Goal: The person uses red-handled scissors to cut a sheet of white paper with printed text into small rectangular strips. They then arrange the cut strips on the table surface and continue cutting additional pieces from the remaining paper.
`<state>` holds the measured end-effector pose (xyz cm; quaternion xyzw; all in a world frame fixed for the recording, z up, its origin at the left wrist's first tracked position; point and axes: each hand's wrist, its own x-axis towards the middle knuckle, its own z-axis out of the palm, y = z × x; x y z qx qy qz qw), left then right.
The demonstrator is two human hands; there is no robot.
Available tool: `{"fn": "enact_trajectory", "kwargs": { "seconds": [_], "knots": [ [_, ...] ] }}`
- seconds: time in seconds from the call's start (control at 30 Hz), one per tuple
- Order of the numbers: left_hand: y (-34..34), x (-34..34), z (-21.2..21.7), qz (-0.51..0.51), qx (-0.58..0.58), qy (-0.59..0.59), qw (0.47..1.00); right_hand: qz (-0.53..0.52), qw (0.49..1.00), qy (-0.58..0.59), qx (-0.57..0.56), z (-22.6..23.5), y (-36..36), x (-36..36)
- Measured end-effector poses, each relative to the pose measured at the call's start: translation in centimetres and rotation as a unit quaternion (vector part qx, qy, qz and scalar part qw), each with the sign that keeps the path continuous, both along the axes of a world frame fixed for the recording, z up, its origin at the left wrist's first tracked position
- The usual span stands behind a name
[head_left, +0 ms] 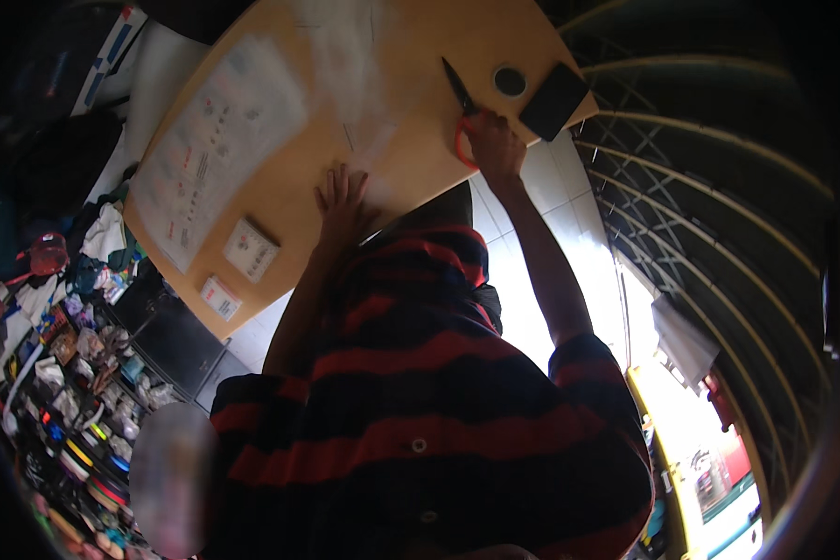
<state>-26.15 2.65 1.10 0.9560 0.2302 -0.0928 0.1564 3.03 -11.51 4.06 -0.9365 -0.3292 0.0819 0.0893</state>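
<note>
My right hand (pixel 497 147) is closed on a pair of scissors (pixel 456 84) with red handles and dark blades, at the right part of the tan table (pixel 411 107). The blades point away from me and look closed together. My left hand (pixel 346 201) rests on the table near its front edge, fingers spread and holding nothing. Just beyond its fingers are a thin dark line and a pale patch, which I cannot make out clearly.
A dark phone-like slab (pixel 553 102) and a round roll or tin (pixel 509 81) lie right of the scissors. Printed sheets (pixel 217 140), a stack of square cards (pixel 250 250) and a small red-and-white card (pixel 221 298) lie at the left. Cluttered goods (pixel 84 373) fill the lower left.
</note>
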Motion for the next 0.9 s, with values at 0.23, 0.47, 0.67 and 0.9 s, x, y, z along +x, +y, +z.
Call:
{"fn": "enact_trajectory", "kwargs": {
  "seconds": [0.23, 0.47, 0.67, 0.9],
  "knots": [
    [0.3, 0.7, 0.1, -0.004, 0.011, 0.048, 0.999, -0.029, 0.996, 0.061, -0.051, 0.1, 1.1, 3.2],
    [0.0, 0.7, 0.9, 0.026, -0.030, 0.052, 0.998, 0.043, 0.987, 0.143, -0.060, 0.5, 1.8, 5.2],
    [0.1, 0.8, 1.4, 0.036, -0.030, 0.015, 0.999, 0.016, 0.983, 0.153, -0.097, 1.3, 2.6, 5.5],
    [-0.5, 1.0, 3.3, 0.094, -0.068, -0.029, 0.993, 0.019, 0.992, 0.122, 0.017, 1.0, 2.7, 4.6]
  ]
}}
